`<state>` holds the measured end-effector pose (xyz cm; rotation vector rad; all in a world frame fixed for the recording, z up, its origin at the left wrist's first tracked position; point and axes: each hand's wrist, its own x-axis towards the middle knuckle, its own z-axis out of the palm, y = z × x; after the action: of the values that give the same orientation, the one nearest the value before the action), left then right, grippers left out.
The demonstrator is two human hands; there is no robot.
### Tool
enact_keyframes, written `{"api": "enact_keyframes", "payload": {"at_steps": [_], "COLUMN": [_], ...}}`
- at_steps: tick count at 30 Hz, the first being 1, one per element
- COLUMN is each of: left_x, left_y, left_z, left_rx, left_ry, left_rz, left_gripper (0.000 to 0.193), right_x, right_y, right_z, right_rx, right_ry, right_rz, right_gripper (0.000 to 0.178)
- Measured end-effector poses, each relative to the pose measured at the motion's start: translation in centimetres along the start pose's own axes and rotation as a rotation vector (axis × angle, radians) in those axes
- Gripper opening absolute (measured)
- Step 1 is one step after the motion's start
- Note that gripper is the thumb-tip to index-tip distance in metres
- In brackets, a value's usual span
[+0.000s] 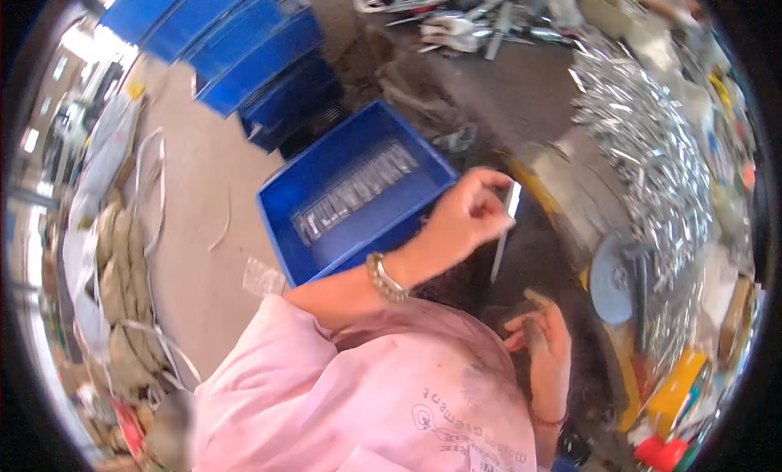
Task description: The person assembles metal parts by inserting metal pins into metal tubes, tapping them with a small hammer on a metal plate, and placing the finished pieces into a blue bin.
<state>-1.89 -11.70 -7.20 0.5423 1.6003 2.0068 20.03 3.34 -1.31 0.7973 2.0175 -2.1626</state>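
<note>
My left hand [472, 213] is closed, its thumb and fingers pinching a slim, shiny metal strip [503, 240] that points downward. Close beside that wrist stands an open blue bin [358, 234]. Several slender metal pieces [356, 188] lie side by side in a row on the bin's floor. In front of my body, below the strip, my right hand [547, 342] has its fingers loosely bent and apart, with nothing visible in them. The fingertips are darkened, and a gap separates this hand from the strip.
A large heap of shiny metal pieces [639, 146] covers the workbench at right. A round grey disc [612, 281] on a post stands by the bench's yellow edge. Stacked blue bins [236, 48] rise at far left. Mixed metal items [489, 24] lie at the back.
</note>
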Motion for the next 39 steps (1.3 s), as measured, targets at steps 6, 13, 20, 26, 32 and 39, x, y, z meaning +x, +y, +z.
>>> {"api": "enact_keyframes", "payload": {"at_steps": [6, 13, 20, 26, 32, 39], "left_x": [-3.9, -10.6, -10.0, -8.6, -8.9, -3.1], "left_y": [-5.4, -13.6, -18.1, -19.6, -11.2, -6.7], "left_z": [-21.0, -38.0, -42.3, -39.2, -31.0, -27.3], "left_rx": [0.700, 0.839, 0.650, 0.991, 1.064, 0.945], "left_ry": [0.671, 0.886, 0.916, 0.907, 0.951, 0.909], "left_rz": [-0.078, -0.561, -0.606, -0.489, -0.543, -0.123], "left_gripper": [0.045, 0.051, 0.049, 0.046, 0.047, 0.035], "right_x": [1.1, 2.7, 3.3, 3.0, 1.5, 1.9], "right_y": [1.8, 2.9, 2.4, 4.4, 2.7, 2.6], "right_z": [0.0, 0.2, 0.8, 0.5, 1.1, 0.6], "right_rx": [-0.108, -0.144, -0.214, -0.199, -0.264, -0.304], "right_ry": [0.015, -0.011, -0.061, 0.013, -0.076, -0.015], "right_rz": [0.085, 0.142, 0.130, 0.124, 0.053, -0.002], "right_gripper": [0.031, 0.031, 0.031, 0.031, 0.049, 0.044]}}
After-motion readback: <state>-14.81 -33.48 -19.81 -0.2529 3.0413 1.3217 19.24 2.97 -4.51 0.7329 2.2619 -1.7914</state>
